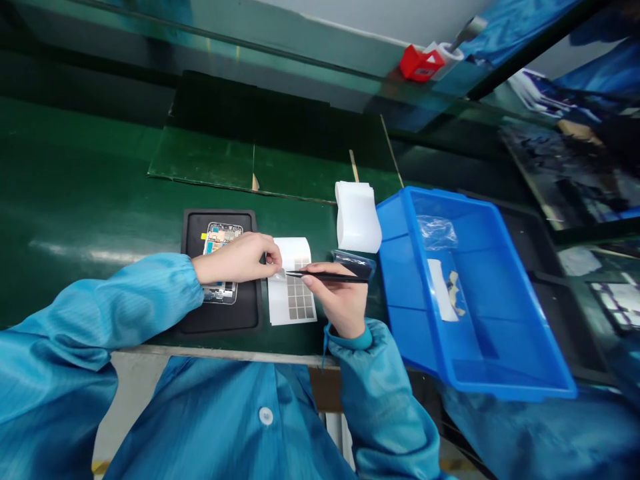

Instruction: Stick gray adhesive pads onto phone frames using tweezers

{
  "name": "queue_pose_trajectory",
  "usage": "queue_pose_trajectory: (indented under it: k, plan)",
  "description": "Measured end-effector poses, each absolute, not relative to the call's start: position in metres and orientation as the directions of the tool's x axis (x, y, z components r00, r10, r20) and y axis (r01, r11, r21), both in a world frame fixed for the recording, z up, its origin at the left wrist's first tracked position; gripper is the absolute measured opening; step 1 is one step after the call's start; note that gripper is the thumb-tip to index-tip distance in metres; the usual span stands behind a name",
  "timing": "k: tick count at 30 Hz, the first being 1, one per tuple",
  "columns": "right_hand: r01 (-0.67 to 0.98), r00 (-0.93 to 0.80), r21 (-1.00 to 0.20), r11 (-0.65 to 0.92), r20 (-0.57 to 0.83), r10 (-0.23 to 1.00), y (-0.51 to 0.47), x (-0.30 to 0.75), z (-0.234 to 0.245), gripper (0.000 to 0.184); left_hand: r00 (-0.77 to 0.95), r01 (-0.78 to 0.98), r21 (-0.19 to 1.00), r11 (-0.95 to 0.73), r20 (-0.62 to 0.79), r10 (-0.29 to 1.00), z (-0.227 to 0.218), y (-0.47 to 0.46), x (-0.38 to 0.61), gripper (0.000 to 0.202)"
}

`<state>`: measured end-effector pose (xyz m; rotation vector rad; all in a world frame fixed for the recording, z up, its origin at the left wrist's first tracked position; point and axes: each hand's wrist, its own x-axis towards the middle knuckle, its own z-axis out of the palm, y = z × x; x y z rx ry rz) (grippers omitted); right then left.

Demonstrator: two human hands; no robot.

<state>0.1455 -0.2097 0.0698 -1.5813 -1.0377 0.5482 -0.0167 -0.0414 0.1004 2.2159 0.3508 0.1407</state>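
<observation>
My right hand [343,300] grips black tweezers [330,276], their tips pointing left over a white sheet of grey square stickers [300,303]. Beside those tips, the fingers of my left hand [245,257] are pinched together above the sheet's left part; a small pale piece seems to be at the fingertips, too small to name. Under my left wrist lies an opened phone body [221,293] with its inner parts showing, partly covered by the hand. It rests in a black tray [245,319].
A blue bin [470,267] on the right contains clear plastic and paper scraps. A white curled sheet [357,217] and a dark clear-wrapped packet [355,263] lie left of it. Dark green boards [300,167] lie behind. A red box [421,63] is on the far ledge.
</observation>
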Motion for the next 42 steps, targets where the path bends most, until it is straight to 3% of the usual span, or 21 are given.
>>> queue_pose_trajectory:
  k: [12,16,18,20,23,26,33,42]
  plan:
    - [0.394,0.531,-0.918,-0.036,0.195,0.825,-0.204,0.138,0.069,0.018,0.954,0.204,0.791,-0.577,-0.029,0.298,0.099,-0.038,-0.022,0.012]
    - [0.446,0.556,-0.893,-0.056,0.228,0.799,-0.204,0.138,0.066,0.016,0.899,0.294,0.794,-0.532,-0.041,0.437,0.102,-0.023,-0.039,0.023]
    - [0.45,0.57,-0.891,-0.066,0.229,0.789,-0.203,0.138,0.066,0.015,0.834,0.372,0.724,-0.581,0.015,0.552,0.1,-0.01,-0.055,0.025]
    - [0.425,0.585,-0.902,-0.075,0.211,0.783,-0.199,0.137,0.067,0.014,0.777,0.476,0.558,-0.68,0.095,0.622,0.093,0.002,-0.073,0.024]
    - [0.361,0.585,-0.929,-0.075,0.163,0.795,-0.187,0.13,0.07,0.016,0.778,0.562,0.312,-0.766,0.114,0.618,0.079,0.015,-0.094,0.026]
    - [0.277,0.552,-0.959,-0.064,0.104,0.827,-0.168,0.116,0.071,0.02,0.797,0.564,0.236,-0.791,0.093,0.596,0.067,0.016,-0.102,0.027]
    - [0.137,0.484,-0.988,-0.076,0.0,0.875,-0.127,0.068,0.064,0.022,0.767,0.594,0.203,-0.778,0.147,0.624,0.062,0.008,-0.101,0.018]
    - [0.25,0.446,-0.963,-0.1,0.023,0.895,-0.121,0.059,0.055,0.012,0.746,0.446,0.375,-0.813,0.346,0.569,0.051,0.007,-0.116,0.017]
